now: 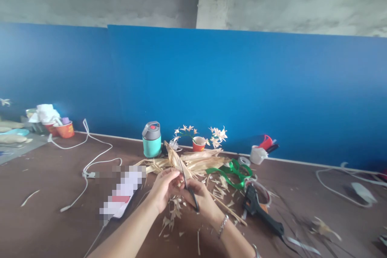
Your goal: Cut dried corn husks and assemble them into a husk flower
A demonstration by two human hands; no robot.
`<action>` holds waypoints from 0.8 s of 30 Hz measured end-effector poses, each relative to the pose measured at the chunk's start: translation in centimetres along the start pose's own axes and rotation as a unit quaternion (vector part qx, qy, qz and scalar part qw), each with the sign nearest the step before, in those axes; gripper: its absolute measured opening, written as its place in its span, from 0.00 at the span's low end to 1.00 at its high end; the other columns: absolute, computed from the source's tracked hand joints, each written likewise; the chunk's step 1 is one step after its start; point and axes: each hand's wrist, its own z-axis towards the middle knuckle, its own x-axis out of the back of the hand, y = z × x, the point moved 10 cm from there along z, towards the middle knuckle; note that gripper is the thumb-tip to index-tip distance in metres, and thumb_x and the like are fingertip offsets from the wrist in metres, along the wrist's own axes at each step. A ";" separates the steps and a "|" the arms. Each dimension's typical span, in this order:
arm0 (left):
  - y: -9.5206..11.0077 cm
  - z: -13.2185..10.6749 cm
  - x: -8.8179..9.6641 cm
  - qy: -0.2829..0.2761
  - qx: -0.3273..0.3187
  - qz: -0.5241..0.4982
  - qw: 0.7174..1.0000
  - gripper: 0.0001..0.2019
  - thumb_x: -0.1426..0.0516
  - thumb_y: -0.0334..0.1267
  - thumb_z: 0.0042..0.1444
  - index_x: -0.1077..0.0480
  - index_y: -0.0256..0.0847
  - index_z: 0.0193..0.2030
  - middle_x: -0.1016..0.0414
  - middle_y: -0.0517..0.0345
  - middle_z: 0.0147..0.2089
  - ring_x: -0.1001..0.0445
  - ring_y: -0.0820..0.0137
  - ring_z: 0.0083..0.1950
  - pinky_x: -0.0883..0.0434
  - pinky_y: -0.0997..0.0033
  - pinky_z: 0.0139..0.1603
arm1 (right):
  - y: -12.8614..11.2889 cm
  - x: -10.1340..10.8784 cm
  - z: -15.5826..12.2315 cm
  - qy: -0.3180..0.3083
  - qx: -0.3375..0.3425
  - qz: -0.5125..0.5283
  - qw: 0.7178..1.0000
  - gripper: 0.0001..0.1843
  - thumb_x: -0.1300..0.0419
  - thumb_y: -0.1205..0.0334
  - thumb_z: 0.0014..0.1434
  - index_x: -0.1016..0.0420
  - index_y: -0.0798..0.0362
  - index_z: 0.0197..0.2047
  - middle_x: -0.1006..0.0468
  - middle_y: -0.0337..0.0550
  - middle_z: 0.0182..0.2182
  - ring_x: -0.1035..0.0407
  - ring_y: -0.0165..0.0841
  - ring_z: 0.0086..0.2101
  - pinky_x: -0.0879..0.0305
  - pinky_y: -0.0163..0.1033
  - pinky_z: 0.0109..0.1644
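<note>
My left hand [165, 187] pinches the lower end of a dried corn husk strip [175, 159] that stands tilted up over the brown table [54, 209]. My right hand [203, 199], with a bracelet on the wrist, grips black scissors [190, 193] whose blades meet the husk just beside my left fingers. Small husk cuttings [173, 215] lie on the table right under both hands. Behind them sits a heap of more dried husks [199, 160].
Green ribbon [232, 173] and a black glue gun [260, 211] lie to the right. A teal flask [151, 140], a red cup of paper flowers [198, 143] and a white cup stand by the blue wall. White cables [87, 165] run on the left.
</note>
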 end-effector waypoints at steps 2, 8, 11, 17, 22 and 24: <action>0.0 0.1 0.0 -0.006 -0.002 0.004 1.000 0.07 0.38 0.37 0.41 0.28 0.35 0.23 0.28 0.58 0.22 0.30 0.73 0.23 0.35 0.73 0.27 | 0.1 0.1 0.0 0.001 -0.002 -0.003 1.000 0.23 0.31 0.46 0.38 0.33 0.56 0.27 0.39 0.27 0.11 0.49 0.19 0.12 0.55 0.27 0.14; 0.1 0.4 0.2 -0.014 0.001 0.017 1.000 0.07 0.39 0.38 0.42 0.29 0.35 0.23 0.27 0.57 0.22 0.30 0.72 0.23 0.35 0.72 0.28 | 0.4 0.5 0.1 0.003 -0.008 -0.008 1.000 0.22 0.31 0.48 0.39 0.32 0.56 0.27 0.38 0.28 0.12 0.51 0.18 0.12 0.55 0.26 0.14; 0.2 0.3 0.3 -0.009 0.005 0.042 0.999 0.07 0.39 0.37 0.41 0.28 0.35 0.22 0.27 0.57 0.22 0.30 0.72 0.23 0.35 0.73 0.27 | 0.7 0.8 0.2 0.004 -0.013 -0.012 1.000 0.22 0.31 0.49 0.38 0.31 0.57 0.28 0.37 0.28 0.13 0.50 0.18 0.12 0.55 0.26 0.13; 0.1 0.3 0.4 -0.013 0.021 0.048 0.999 0.06 0.39 0.37 0.40 0.28 0.35 0.22 0.28 0.58 0.22 0.31 0.72 0.24 0.35 0.73 0.26 | 1.2 0.9 0.3 -0.002 -0.010 -0.014 1.000 0.19 0.31 0.51 0.41 0.30 0.56 0.29 0.39 0.27 0.13 0.50 0.18 0.12 0.53 0.26 0.13; 0.3 0.3 0.2 -0.032 0.025 0.066 0.997 0.06 0.40 0.36 0.40 0.29 0.35 0.22 0.28 0.58 0.21 0.31 0.72 0.23 0.36 0.74 0.25 | 1.3 0.9 0.3 -0.005 -0.013 -0.013 1.000 0.19 0.31 0.52 0.40 0.30 0.57 0.29 0.36 0.29 0.15 0.49 0.18 0.12 0.52 0.25 0.13; 0.4 0.3 0.1 -0.040 0.027 0.077 0.996 0.06 0.40 0.36 0.40 0.30 0.35 0.21 0.28 0.58 0.21 0.31 0.72 0.23 0.37 0.74 0.24 | 1.3 1.0 0.2 -0.004 -0.018 -0.017 1.000 0.19 0.31 0.52 0.40 0.30 0.57 0.29 0.35 0.30 0.16 0.48 0.18 0.12 0.51 0.25 0.13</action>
